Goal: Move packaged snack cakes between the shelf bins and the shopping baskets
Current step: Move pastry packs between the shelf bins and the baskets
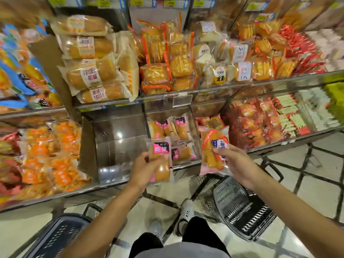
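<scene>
Snack cakes [161, 161] clamped in each hand's grip before clear shelf bins [119, 146], baskets [240, 207] on tiled floor [320, 185]

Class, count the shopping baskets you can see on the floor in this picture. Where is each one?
2. A blue basket stands at lower left beside the left arm; a black basket lies tilted at lower right under the right arm. Others may lie out of view.

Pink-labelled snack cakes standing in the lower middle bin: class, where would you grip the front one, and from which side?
Pinch the front pink-labelled cake by its top edge, coming from above and in front: the bin walls close off both sides.
</scene>
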